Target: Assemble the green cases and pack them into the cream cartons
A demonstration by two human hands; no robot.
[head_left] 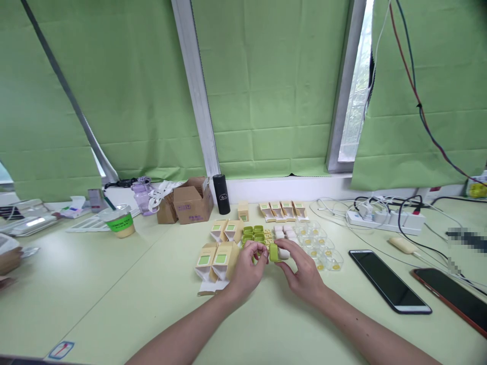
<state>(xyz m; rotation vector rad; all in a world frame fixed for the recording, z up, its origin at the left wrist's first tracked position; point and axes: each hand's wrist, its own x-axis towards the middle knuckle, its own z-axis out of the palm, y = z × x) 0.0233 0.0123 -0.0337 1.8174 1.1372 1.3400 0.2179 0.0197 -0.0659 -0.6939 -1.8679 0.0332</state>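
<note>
Right hand [306, 271] clamped on the small green case [273, 252], thumb below and finger above; the case sits just above the table [160, 294], and the left hand [247, 266] is right beside it, fingertips bunched, though whether they pinch anything, one cannot tell; beyond the case, slightly left, green cups [248, 230]; beyond it to the right, white pieces [289, 233]; farther right of it, clear containers [334, 259]; left of it, cartons [225, 257] with green labels!

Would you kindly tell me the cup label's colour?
The label is green, in the head view.
</note>
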